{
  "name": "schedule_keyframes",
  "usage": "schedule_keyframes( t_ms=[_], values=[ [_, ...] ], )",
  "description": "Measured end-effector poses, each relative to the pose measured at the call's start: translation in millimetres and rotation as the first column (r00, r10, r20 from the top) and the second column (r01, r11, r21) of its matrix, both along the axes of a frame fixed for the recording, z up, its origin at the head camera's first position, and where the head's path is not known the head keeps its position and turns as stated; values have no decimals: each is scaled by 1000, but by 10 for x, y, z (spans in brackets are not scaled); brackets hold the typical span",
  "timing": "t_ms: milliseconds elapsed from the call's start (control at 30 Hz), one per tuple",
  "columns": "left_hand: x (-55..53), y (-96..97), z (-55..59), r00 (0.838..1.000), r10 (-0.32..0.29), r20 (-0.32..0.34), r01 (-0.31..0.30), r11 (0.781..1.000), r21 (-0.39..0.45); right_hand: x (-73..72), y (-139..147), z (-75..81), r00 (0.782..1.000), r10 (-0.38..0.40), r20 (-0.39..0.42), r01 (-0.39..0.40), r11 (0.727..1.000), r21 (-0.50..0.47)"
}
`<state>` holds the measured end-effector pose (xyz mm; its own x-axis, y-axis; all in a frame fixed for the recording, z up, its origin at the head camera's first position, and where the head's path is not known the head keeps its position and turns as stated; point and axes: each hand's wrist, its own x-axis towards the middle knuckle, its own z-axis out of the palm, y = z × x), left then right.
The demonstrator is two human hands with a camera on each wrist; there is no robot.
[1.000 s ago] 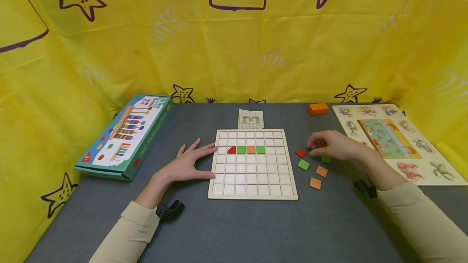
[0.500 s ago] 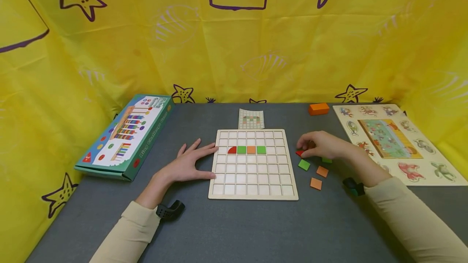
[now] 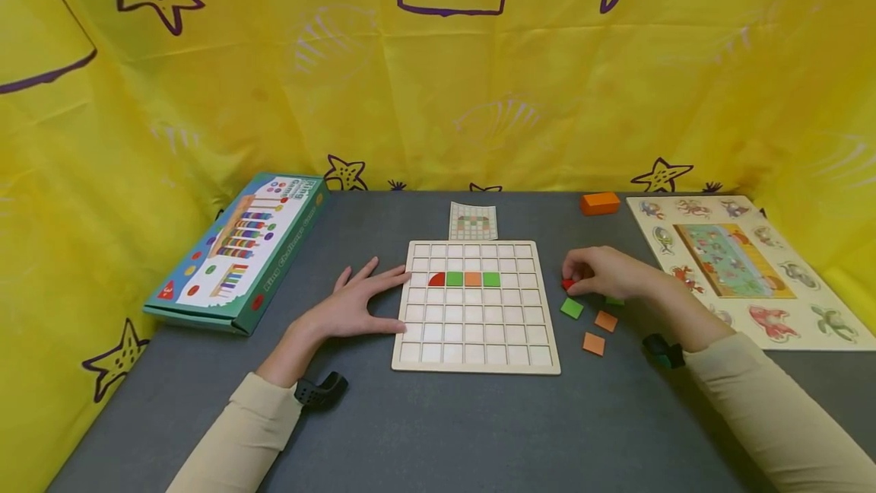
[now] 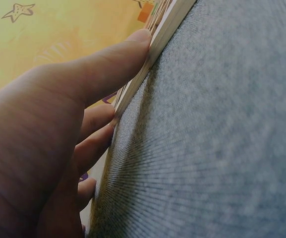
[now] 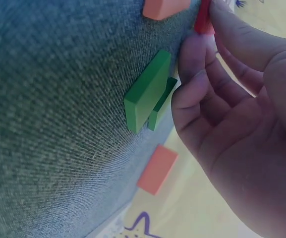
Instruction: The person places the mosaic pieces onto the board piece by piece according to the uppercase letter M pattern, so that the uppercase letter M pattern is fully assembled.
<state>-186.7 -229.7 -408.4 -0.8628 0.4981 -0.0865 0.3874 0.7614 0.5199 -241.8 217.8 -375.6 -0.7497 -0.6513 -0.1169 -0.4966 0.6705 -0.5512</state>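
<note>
A pale wooden grid board [image 3: 475, 362] lies flat mid-table, bearing a row of a red quarter-round tile [image 3: 437, 279], two green tiles and an orange one. My left hand [image 3: 352, 309], fingers spread, touches the board's left edge with thumb and fingertips; the left wrist view has the thumb [image 4: 118, 59] against its side. To the right of the board, my right hand [image 3: 602, 272] pinches another red tile [image 5: 202, 20] between thumb and index finger. Below that hand are a green tile [image 3: 571, 308] and two orange tiles [image 3: 594, 343]; another green tile [image 3: 614, 300] is partly hidden under it.
A small printed pattern card [image 3: 473, 221] touches the board's far edge. An orange block [image 3: 600, 204] stands at the back right, near a wooden sea-animal puzzle [image 3: 725, 265]. On the left lies a green-edged game box [image 3: 239, 249]. Yellow cloth [image 3: 438, 97] hangs behind the table.
My right hand has moved left from beside the loose red tile and has taken it between thumb and finger. My left hand stays at the board's edge.
</note>
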Motion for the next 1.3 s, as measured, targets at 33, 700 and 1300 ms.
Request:
schedule_keyframes(
  t_ms=[33, 700, 1300],
  values=[
    [-1, 2, 1, 1000, 1, 0, -1, 1000, -1, -4, 6, 1, 1000, -3, 4, 3, 1000, -4],
    [-5, -2, -10, 1000, 5, -2, -5, 1000, -9, -130, -286, 64, 999, -4, 37, 7, 997, -75],
    [-10, -1, 6, 1000, 4, 4, -4, 1000, -1, -234, -822, 44, 996, 11, 86, -9, 1000, -26]
  ],
)
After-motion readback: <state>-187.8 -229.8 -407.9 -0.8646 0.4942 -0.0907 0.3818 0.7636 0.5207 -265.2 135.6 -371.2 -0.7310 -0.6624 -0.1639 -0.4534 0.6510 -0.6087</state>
